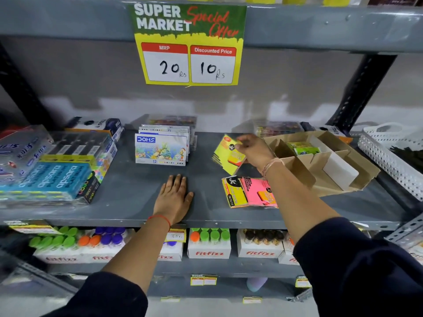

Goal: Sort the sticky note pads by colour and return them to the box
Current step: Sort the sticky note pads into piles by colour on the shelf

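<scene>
My right hand (253, 149) is shut on a small stack of yellow-green sticky note pads (225, 154), held tilted above the grey shelf (137, 197), just left of the box. The brown cardboard box (364, 165) with dividers lies tipped at the right; a green pad (302, 148) sits in its back compartment. A yellow pad (233, 192) and a pink pad (257, 191) lie flat on the shelf under my right forearm. My left hand (174, 195) rests palm down on the shelf, fingers spread, holding nothing.
A DOMS crayon box (160, 149) stands at the back centre. Blue Apsara packs (52, 179) and pen cases fill the left. A white perforated basket (393, 161) sits at the right. A price sign (190, 44) hangs above. Bottle boxes (209, 245) line the shelf below.
</scene>
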A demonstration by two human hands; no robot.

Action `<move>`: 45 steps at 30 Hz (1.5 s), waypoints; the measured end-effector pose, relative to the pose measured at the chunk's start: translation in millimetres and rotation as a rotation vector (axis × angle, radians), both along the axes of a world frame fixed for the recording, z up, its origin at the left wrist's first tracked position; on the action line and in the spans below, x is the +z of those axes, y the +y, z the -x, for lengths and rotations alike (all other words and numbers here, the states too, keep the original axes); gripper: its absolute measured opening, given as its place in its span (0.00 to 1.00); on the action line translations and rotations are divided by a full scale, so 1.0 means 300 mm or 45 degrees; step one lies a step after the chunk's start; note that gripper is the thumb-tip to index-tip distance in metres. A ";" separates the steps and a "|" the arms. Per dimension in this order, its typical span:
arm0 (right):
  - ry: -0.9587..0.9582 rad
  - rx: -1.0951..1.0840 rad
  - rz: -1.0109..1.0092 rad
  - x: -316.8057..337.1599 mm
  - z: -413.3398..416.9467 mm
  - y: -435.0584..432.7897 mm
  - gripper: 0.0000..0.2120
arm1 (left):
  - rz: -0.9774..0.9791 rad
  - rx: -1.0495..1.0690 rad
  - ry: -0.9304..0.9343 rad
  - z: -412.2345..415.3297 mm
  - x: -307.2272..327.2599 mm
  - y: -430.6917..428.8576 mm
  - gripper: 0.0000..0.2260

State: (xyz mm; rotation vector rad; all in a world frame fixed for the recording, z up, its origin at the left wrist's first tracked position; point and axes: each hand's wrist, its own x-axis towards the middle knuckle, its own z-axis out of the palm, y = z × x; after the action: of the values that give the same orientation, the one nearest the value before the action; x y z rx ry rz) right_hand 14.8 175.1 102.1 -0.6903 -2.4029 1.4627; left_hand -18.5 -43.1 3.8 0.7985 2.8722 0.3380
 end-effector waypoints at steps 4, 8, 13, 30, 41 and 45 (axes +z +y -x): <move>-0.109 0.172 -0.350 -0.022 0.089 -0.064 0.12 | 0.002 -0.014 -0.001 0.001 -0.009 0.002 0.25; -0.232 0.335 -0.494 -0.070 0.158 -0.106 0.11 | -0.002 -0.012 0.044 0.012 -0.022 -0.001 0.36; -0.510 0.658 -0.915 -0.094 0.171 -0.107 0.21 | 0.018 -0.028 0.050 0.022 -0.031 0.004 0.35; -0.904 0.920 -1.204 0.045 -0.090 -0.048 0.44 | 0.058 -0.145 0.027 0.042 -0.020 -0.024 0.26; -0.569 0.736 -0.663 -0.003 -0.128 0.030 0.36 | 0.024 -0.144 0.029 0.036 -0.011 -0.024 0.25; -0.463 0.654 -0.264 -0.019 -0.132 0.035 0.43 | 0.048 -0.153 0.039 0.035 -0.011 -0.026 0.25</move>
State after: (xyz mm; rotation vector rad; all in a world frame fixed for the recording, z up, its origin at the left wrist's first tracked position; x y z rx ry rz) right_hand 54.5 185.7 96.3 -0.3205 -3.1349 1.3032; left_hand -29.1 -50.9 0.6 0.9724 2.8331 0.2582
